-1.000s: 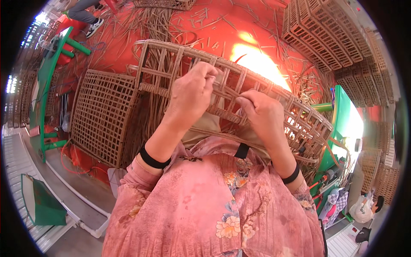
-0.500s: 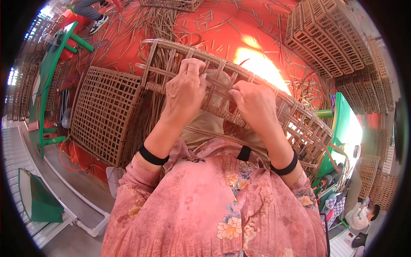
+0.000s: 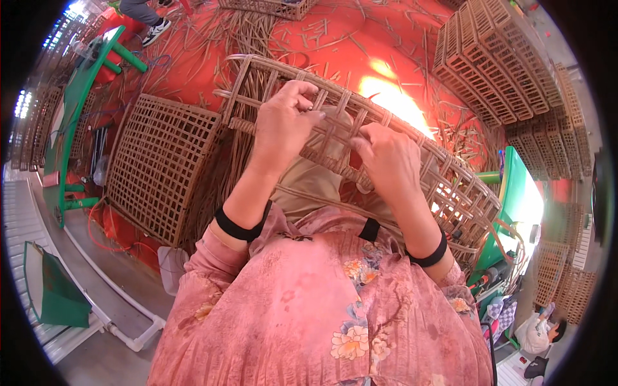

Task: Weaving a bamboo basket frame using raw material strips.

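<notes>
Head view: the basket (image 3: 346, 98) lies crosswise under the left hand (image 3: 283, 125) and right hand (image 3: 391, 159). Their fingers curl at its lattice; whether clamped on it, I cannot tell. Light, even tension should keep it straight.

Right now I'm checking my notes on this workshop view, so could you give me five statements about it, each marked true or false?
1. The left hand and right hand are both at the long wicker frame. True.
2. Both wrists wear white bands. False: the left band and right band are black.
3. Stacked wicker pieces are at the picture's upper right. True.
4. The floor beyond the frame is blue. False: the floor is red, strewn with strips.
5. The close-grid woven panel is right of the right hand. False: the panel is left of the left hand.
</notes>
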`<action>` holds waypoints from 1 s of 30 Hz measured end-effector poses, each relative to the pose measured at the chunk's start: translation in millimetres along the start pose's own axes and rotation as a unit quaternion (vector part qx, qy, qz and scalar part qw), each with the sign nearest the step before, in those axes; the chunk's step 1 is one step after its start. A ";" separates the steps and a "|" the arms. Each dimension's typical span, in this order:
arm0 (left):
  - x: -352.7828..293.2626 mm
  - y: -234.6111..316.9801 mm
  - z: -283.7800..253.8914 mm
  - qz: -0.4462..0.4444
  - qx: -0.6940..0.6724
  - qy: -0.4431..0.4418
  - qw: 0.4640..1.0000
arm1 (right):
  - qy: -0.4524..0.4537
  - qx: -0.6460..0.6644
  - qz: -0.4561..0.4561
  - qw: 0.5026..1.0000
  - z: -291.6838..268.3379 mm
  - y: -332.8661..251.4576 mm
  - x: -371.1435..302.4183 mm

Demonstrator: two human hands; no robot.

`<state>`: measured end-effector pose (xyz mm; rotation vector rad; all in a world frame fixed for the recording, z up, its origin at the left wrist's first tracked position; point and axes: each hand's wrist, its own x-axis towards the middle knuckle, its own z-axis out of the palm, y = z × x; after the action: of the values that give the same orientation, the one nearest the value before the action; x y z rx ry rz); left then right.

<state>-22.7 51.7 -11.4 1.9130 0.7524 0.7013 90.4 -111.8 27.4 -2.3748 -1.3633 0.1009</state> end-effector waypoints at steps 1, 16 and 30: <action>2.3 -4.0 -3.2 -0.025 -0.069 -0.021 0.997 | 0.008 0.021 0.007 1.000 -5.4 -3.3 -4.0; 10.1 53.2 -161.4 0.199 -0.185 0.212 0.939 | 0.062 0.218 -0.181 0.957 -1.6 -59.9 53.7; 4.8 -33.0 -37.0 0.167 0.134 0.115 0.970 | 0.017 0.238 0.021 0.971 9.4 -46.1 30.9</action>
<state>-53.7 88.1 -25.5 2.2615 0.7011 1.0889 66.6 -62.4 40.1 -1.9912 -1.1202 0.3556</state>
